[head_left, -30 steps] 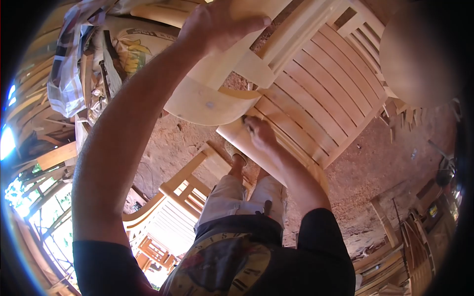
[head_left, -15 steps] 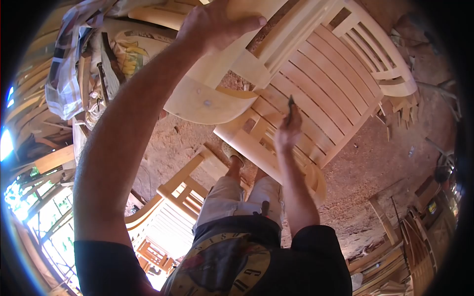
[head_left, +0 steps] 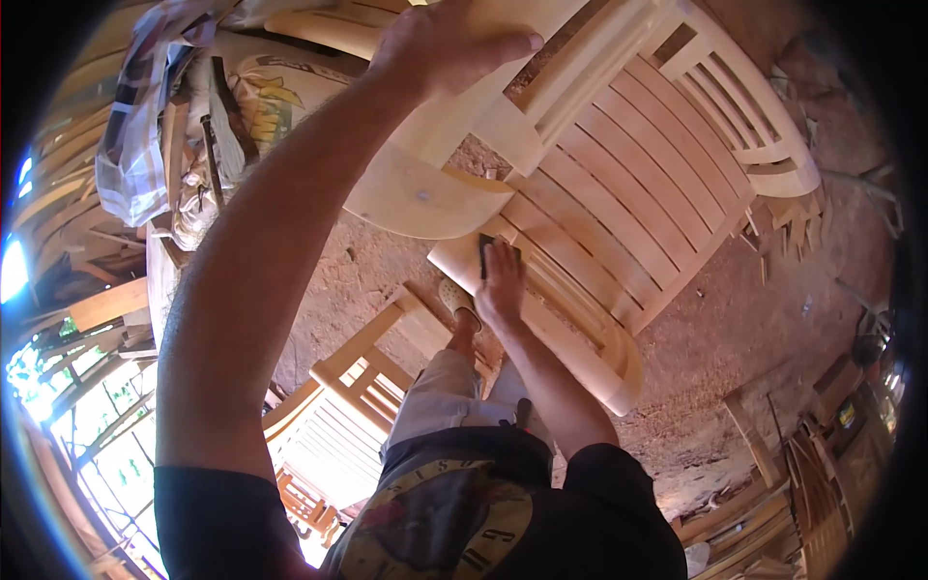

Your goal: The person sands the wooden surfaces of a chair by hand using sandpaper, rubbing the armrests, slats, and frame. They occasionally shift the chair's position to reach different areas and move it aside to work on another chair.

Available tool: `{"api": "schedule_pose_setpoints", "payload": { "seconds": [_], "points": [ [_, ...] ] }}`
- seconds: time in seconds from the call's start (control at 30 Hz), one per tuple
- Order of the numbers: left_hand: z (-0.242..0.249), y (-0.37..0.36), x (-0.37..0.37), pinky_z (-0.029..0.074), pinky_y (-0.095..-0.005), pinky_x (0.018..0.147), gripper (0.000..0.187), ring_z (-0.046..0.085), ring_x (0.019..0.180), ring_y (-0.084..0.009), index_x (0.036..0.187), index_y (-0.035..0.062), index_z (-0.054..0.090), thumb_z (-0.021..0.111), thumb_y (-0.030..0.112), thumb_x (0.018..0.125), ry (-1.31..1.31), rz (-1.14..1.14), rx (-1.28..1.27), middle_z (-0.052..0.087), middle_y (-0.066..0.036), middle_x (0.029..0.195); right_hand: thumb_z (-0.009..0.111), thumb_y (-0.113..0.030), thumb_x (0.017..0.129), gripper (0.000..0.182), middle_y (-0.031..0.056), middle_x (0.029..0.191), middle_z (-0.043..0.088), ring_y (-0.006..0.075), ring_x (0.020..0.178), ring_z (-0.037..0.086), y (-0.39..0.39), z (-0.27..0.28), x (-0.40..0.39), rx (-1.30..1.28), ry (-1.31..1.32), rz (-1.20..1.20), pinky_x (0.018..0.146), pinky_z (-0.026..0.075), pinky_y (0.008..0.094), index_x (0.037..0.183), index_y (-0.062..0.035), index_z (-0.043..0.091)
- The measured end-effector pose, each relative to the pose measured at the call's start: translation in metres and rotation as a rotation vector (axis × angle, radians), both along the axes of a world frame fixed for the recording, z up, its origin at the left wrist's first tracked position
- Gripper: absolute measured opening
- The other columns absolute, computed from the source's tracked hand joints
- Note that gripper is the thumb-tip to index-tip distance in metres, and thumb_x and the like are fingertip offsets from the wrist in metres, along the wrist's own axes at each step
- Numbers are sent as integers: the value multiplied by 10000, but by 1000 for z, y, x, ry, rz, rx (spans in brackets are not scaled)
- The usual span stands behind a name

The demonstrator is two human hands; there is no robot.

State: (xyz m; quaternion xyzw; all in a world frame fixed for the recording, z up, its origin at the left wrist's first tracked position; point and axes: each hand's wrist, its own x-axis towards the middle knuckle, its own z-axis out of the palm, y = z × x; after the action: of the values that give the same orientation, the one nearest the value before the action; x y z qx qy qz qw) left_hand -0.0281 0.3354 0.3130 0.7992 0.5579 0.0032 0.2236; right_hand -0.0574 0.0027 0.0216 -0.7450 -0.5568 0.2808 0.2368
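Pressing dark sandpaper [head_left: 485, 249] flat-fingered, right hand [head_left: 502, 280] rubs pale slatted chair [head_left: 628, 184]

Shirt [head_left: 435, 527] print with partial, unreadable letters, printed sack [head_left: 266, 101] lettering illegible

Warm daylight, blown-out glare at left, heavy fisheye warping, dark corners.

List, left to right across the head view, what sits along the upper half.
Checked cloth → printed sack → left hand gripping the chair's arm → right hand pressing a dark sanding piece → slatted chair seat → far armrest.
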Motion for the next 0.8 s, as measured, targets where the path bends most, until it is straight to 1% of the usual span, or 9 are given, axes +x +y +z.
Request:
{"api": "schedule_pose_setpoints", "payload": {
  "seconds": [0.17, 0.2, 0.23, 0.27, 0.4, 0.43, 0.47, 0.63, 0.8],
  "points": [
    [0, 3, -1, 526, -493, 1026, 973, 669, 1190, -442, 1442, 0, 507, 671, 744, 838, 68, -1, 18, 691, -292, 1240, 692, -45, 782, 511, 251, 1378, 558, 424, 1393, 455, 20, 37, -85, 224, 200, 292, 1060, 395, 611, 1285, 9, 616],
    [0, 1, 2, 524, -493, 1032, 979, 665, 1196, -445, 1444, -3, 505, 668, 748, 837, 70, 9, 12, 686, -294, 1250, 660, -6, 835, 510, 245, 1437, 542, 406, 1448, 413, 18, 36, -110, -312, 571, 609, 1128, 372, 600, 1342, -31, 615],
    [0, 0, 3, 524, -495, 1032, 983, 661, 1202, -447, 1446, -5, 502, 666, 750, 838, 51, 0, 15, 681, -297, 1258, 556, -97, 938, 520, 218, 1563, 485, 347, 1497, 384, -1, 73, -116, -83, 301, 735, 1253, 230, 581, 1452, -22, 561],
    [1, 0, 2, 524, -497, 1033, 987, 657, 1207, -449, 1448, -7, 500, 664, 751, 839, 36, -7, 20, 676, -301, 1267, 543, -165, 986, 515, 220, 1608, 438, 340, 1547, 308, -9, 77, -133, -115, 428, 770, 1288, 146, 572, 1489, -55, 547],
    [-4, 1, -2, 520, -503, 1038, 988, 643, 1227, -453, 1460, -7, 489, 659, 747, 844, 44, -10, 43, 660, -310, 1290, 611, -206, 1017, 402, 214, 1394, 636, 364, 1310, 593, 6, 81, -145, -32, 784, 377, 1187, 401, 518, 1383, -40, 629],
    [-3, 0, -1, 519, -503, 1041, 985, 643, 1228, -452, 1465, 1, 487, 661, 745, 843, 46, -9, 33, 661, -307, 1291, 530, -290, 1080, 387, 190, 1198, 729, 360, 1077, 693, 27, 114, -106, -308, 788, 424, 1029, 520, 474, 1336, -23, 646],
    [-1, 0, 0, 518, -502, 1043, 983, 643, 1229, -450, 1470, 9, 485, 662, 744, 842, 47, -8, 24, 662, -305, 1291, 491, -362, 1109, 427, 180, 1073, 745, 289, 941, 692, 19, 111, -98, -155, 854, 147, 940, 526, 426, 1293, -16, 662],
    [12, -6, -2, 503, -497, 1074, 915, 632, 1254, -442, 1507, 67, 465, 646, 705, 876, -7, -15, 68, 647, -280, 1342, 665, -230, 948, 385, 129, 1140, 711, 244, 1000, 716, 5, 57, -6, -417, 1676, -619, 923, 579, 402, 1241, 20, 645],
    [-23, -8, -16, 545, -487, 996, 678, 679, 1160, -385, 1420, 24, 482, 691, 469, 953, -158, -137, 566, 686, -189, 1255, 670, -177, 912, 399, 133, 1188, 712, 287, 1098, 700, -25, 90, 66, -335, 1828, -755, 1018, 548, 448, 1272, -9, 631]
  ]
}}
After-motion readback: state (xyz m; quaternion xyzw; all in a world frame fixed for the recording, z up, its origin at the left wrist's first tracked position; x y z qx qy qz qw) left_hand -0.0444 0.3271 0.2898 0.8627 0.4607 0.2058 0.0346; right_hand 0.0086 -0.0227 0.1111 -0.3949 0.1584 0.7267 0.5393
